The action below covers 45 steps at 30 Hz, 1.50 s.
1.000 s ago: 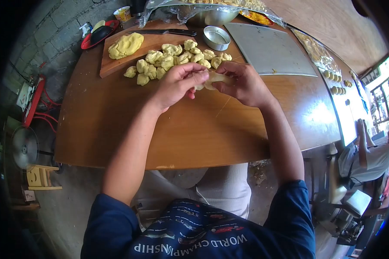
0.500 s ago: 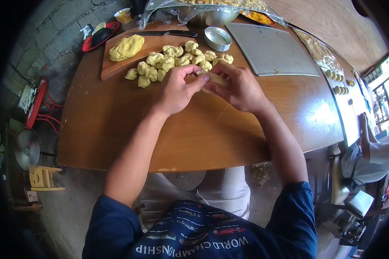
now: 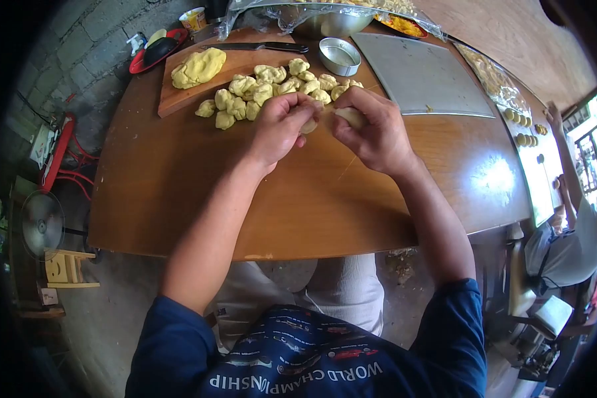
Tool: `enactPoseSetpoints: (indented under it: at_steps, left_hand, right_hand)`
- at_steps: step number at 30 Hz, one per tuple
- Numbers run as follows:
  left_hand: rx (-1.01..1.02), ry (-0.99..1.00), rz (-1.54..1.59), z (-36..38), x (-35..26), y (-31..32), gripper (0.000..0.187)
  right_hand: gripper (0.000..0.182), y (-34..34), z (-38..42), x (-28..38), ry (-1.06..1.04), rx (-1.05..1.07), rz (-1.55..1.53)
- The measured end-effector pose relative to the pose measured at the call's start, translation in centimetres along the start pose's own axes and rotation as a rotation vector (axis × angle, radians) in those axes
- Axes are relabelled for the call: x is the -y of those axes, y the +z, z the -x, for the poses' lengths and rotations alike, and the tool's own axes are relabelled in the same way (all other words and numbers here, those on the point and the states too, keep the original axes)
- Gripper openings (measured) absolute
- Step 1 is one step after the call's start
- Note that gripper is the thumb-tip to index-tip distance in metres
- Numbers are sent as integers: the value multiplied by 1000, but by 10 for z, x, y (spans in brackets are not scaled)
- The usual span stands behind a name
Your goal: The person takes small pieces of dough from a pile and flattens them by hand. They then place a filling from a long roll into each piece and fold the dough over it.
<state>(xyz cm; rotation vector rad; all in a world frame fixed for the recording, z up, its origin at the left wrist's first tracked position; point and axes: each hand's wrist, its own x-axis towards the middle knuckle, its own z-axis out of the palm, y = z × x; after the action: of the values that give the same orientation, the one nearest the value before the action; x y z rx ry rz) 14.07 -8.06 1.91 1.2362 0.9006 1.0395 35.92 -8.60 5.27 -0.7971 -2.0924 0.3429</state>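
Note:
My left hand (image 3: pixel 280 132) is closed on a small piece of pale dough, mostly covered by the fingers. Held in my right hand (image 3: pixel 378 132) is a larger pale dough piece (image 3: pixel 351 117), gripped between thumb and fingers. A narrow gap separates the two hands, just above the table. Right behind them lies a heap of yellow dough lumps (image 3: pixel 261 91), several of them touching. A bigger yellow dough mass (image 3: pixel 199 67) rests on the wooden cutting board (image 3: pixel 172 99) at the left.
A knife (image 3: pixel 265 46) lies across the board's far edge. Behind the heap stand a round metal tin (image 3: pixel 339 57) and a flat grey tray (image 3: pixel 424 76). At the right, a co-worker's arm (image 3: pixel 569 156) reaches over a surface with small round pieces (image 3: pixel 527 140).
My hands have moved apart, and the dough between them has parted into a piece in each hand. The co-worker's arm has stretched farther forward.

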Motion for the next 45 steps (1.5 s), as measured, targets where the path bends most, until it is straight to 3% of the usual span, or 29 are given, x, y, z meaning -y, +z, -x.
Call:
enactPoseSetpoints:
  at_steps: [5,7,9,10,12,16,19,21,22,25,27,32,34,37,39,43,45]
  left_hand:
    - [-129,-8,101,-2,-7,-16,14]
    - [-149,-11,126,3,-13,-10,15]
    - [-68,-3,124,1,-10,-11,16]
    - [-69,-1,122,0,-10,-11,16]
    - [-52,-39,158,0,-8,-12,25]
    - [122,-13,187,1,-10,-9,45]
    - [146,34,118,2,-3,-3,42]
    - [145,18,112,1,-4,-4,40]
    - [143,1,107,0,-4,-3,39]
    - [69,31,100,0,-2,-2,33]
    - [49,67,115,-1,3,-1,30]
    - [-21,11,39,-2,4,0,30]
    - [46,-131,88,0,0,0,37]
    - [149,-181,43,3,2,5,43]
    - [218,-133,50,4,6,13,41]
    - [111,-31,73,2,10,16,30]
    - [85,3,-176,-2,9,6,25]
  right_hand:
    - [21,-20,-3,-7,161,-110,-153]
    - [21,-27,-2,-20,266,30,-134]
    - [26,-27,-2,-22,186,67,-71]
    - [30,-30,-3,-19,244,236,-50]
    - [42,-31,-4,-9,332,472,1]
    - [40,-28,-2,-15,294,617,65]
    - [32,-26,-1,-15,222,546,39]
    - [26,-22,-1,-15,225,335,10]
    - [26,-21,-1,-14,226,335,14]
    - [31,-15,-6,-6,242,210,-74]
    - [40,-8,-7,1,113,135,-56]
    - [40,8,-5,6,117,127,135]
    - [30,8,-4,0,103,137,168]
    - [18,6,-4,-13,200,95,141]
    - [12,2,-5,-14,190,56,129]
    - [19,-2,-4,-17,259,99,-59]
    - [22,1,-5,-15,279,124,-133]
